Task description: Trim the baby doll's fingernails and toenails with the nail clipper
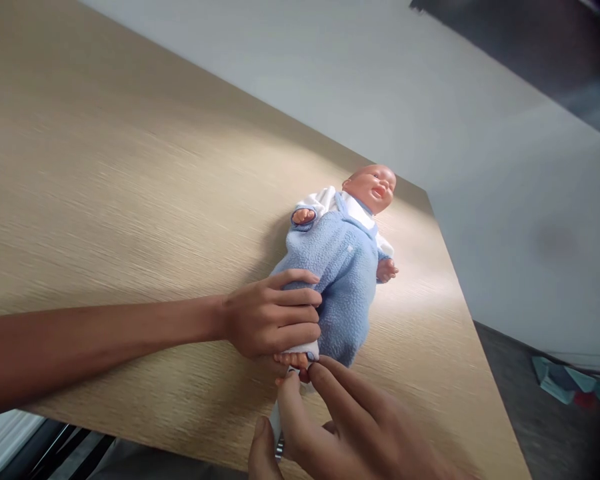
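Note:
A baby doll [350,247] lies on its back on the wooden table, dressed in blue fleece overalls and a white top. My left hand [275,313] is wrapped over one of its lower legs, near the ankle. Below a pale cuff, the doll's bare foot [297,360] sticks out with its toes showing. At those toes, my right hand [345,420] grips a slim white and silver tool [277,423] that looks like a nail clipper. Its tip is by the toes; my fingers cover much of it.
The light wooden table [130,200] reaches far to the left, and its right edge runs close past the doll. A pale wall [480,200] stands behind. Blue-green items [560,380] are on the dark floor at right. Something white and black [15,440] sits at lower left.

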Demonstrator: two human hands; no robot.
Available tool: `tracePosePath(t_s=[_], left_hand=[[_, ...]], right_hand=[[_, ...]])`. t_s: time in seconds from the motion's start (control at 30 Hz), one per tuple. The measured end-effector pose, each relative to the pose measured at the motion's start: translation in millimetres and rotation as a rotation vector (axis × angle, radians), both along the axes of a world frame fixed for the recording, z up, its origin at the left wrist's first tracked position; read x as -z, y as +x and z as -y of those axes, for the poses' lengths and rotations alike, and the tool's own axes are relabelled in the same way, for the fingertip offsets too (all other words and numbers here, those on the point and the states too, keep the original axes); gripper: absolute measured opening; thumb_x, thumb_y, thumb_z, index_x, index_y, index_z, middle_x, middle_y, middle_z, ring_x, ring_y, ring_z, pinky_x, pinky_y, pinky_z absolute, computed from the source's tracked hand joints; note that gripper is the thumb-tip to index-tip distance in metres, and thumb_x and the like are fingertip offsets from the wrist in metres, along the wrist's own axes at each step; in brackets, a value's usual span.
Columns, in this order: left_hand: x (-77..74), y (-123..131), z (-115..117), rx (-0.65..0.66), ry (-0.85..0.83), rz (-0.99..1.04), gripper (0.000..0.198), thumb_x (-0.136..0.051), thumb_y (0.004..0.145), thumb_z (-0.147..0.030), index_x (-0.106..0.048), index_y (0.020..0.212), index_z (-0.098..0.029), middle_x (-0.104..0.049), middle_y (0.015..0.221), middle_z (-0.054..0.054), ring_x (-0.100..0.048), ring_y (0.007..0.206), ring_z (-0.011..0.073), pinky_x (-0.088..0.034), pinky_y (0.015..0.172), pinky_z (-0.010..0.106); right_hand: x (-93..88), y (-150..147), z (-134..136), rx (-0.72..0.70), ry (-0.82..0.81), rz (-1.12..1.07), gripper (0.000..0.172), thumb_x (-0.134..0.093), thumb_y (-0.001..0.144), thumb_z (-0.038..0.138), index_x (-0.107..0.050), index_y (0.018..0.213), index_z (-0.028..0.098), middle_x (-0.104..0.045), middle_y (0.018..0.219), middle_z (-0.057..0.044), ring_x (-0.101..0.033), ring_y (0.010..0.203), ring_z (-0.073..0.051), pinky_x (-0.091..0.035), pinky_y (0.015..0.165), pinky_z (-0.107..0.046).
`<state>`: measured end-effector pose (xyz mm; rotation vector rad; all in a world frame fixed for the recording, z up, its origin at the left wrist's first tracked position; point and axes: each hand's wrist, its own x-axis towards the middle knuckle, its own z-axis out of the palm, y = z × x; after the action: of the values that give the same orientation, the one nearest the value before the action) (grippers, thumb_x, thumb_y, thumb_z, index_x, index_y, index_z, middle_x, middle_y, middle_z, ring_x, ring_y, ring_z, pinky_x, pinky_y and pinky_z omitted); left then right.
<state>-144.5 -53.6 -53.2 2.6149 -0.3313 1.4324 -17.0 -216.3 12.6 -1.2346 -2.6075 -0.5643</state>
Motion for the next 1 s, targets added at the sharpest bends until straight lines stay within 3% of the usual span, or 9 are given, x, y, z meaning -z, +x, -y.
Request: tracePosePath(t_s=[0.1, 0.2, 0.3, 0.4, 0.6, 0.73, 0.9, 1.0], left_hand=[[0.0, 0, 0, -0.005, 0.013, 0.004, 0.045, -0.034, 0.106, -0.032, -0.065, 0.079, -0.015, -0.074, 0.082, 0.006, -0.068, 0.088, 0.0214, -0.050, 0.102, 0.046], [0.3, 0, 0, -0.015, 0.021, -0.009, 0.047, -0.032, 0.107, -0.034, -0.063, 0.076, -0.017, -0.074, 0.082, 0.005, -0.067, 0.088, 0.0203, -0.050, 0.104, 0.046], [1.3, 0, -1, -0.019, 0.023, -0.010, 0.046, -0.031, 0.107, -0.033, -0.063, 0.078, -0.017, -0.074, 0.083, 0.005, -0.067, 0.089, 0.0198, -0.049, 0.105, 0.045], [1.4, 0, -1, -0.011, 0.022, -0.003, 0.044, -0.031, 0.106, -0.030, -0.063, 0.080, -0.017, -0.074, 0.082, 0.004, -0.067, 0.089, 0.0194, -0.049, 0.106, 0.045], [-2.1, -2, -4, 0.027, 0.019, -0.038, 0.037, -0.036, 0.104, -0.032, -0.065, 0.088, -0.016, -0.072, 0.080, 0.004, -0.068, 0.088, 0.0203, -0.049, 0.105, 0.046], [-2.9, -3, -13, 0.073, 0.037, -0.051, 0.038, -0.041, 0.100, -0.042, -0.067, 0.099, -0.014, -0.076, 0.092, 0.009, -0.069, 0.099, 0.0242, -0.049, 0.108, 0.047], [-4.2, -2, -18, 0.099, 0.082, -0.020, 0.040, -0.044, 0.101, -0.046, -0.067, 0.091, -0.014, -0.076, 0.089, 0.010, -0.071, 0.094, 0.0236, -0.051, 0.109, 0.045], [-6.4, -1, -15, 0.083, 0.014, 0.018, 0.039, -0.042, 0.102, -0.046, -0.064, 0.092, -0.015, -0.075, 0.083, 0.009, -0.071, 0.088, 0.0215, -0.055, 0.104, 0.041]], right_hand=[[6.3, 3, 4, -0.011, -0.016, 0.032, 0.008, -0.062, 0.091, 0.025, -0.061, 0.098, 0.025, -0.064, 0.089, 0.001, -0.064, 0.081, -0.015, -0.063, 0.076, -0.029], [13.5, 8, 8, -0.010, -0.063, 0.038, 0.017, -0.063, 0.088, 0.012, -0.062, 0.102, 0.022, -0.063, 0.087, 0.001, -0.064, 0.081, -0.015, -0.064, 0.083, -0.031], [16.1, 12, 11, -0.009, -0.068, -0.048, 0.020, -0.065, 0.089, 0.015, -0.064, 0.108, 0.018, -0.066, 0.096, -0.003, -0.066, 0.093, -0.017, -0.064, 0.088, -0.030], [12.4, 12, 10, -0.002, -0.081, -0.103, 0.021, -0.064, 0.091, 0.023, -0.065, 0.110, 0.016, -0.067, 0.106, -0.008, -0.066, 0.104, -0.019, -0.064, 0.087, -0.028], [-2.6, 5, -7, -0.101, -0.038, -0.178, 0.011, -0.063, 0.089, 0.021, -0.068, 0.096, 0.014, -0.066, 0.093, -0.004, -0.067, 0.087, -0.016, -0.065, 0.078, -0.026], [-11.2, 4, -9, -0.076, -0.046, -0.208, 0.015, -0.056, 0.091, 0.016, -0.067, 0.100, 0.015, -0.068, 0.104, -0.005, -0.068, 0.097, -0.015, -0.063, 0.085, -0.022], [-15.3, 7, -5, -0.014, -0.078, -0.309, 0.015, -0.059, 0.090, 0.014, -0.068, 0.102, 0.012, -0.069, 0.109, -0.007, -0.063, 0.118, -0.014, -0.056, 0.105, -0.024], [-11.1, 10, -10, -0.066, -0.043, -0.403, 0.013, -0.056, 0.091, 0.017, -0.067, 0.098, 0.014, -0.070, 0.110, -0.008, -0.065, 0.117, -0.019, -0.063, 0.098, -0.033]])
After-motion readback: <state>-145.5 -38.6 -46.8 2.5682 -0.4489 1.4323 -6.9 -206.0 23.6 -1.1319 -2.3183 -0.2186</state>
